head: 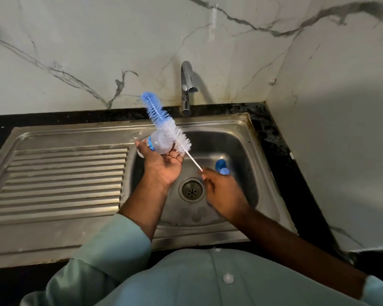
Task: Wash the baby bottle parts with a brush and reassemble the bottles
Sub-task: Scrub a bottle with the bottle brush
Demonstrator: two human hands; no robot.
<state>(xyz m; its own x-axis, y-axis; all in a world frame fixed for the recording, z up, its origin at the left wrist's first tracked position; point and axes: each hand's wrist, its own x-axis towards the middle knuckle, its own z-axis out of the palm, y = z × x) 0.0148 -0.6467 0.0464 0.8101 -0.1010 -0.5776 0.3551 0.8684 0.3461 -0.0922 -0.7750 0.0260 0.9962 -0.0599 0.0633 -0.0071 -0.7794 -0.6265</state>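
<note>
My left hand is raised over the sink basin and cradles a clear baby bottle part with a blue ring, fingers curled round it. A long bottle brush with blue and white bristles lies across that part, its bristle end pointing up and left. My right hand pinches the brush's thin white stem at its lower end. A blue bottle piece lies in the basin just beyond my right hand, partly hidden by it.
The steel sink basin has a round drain at its middle and a ribbed drainboard to the left. A chrome tap stands at the back, no water running. A marble wall closes in on the right.
</note>
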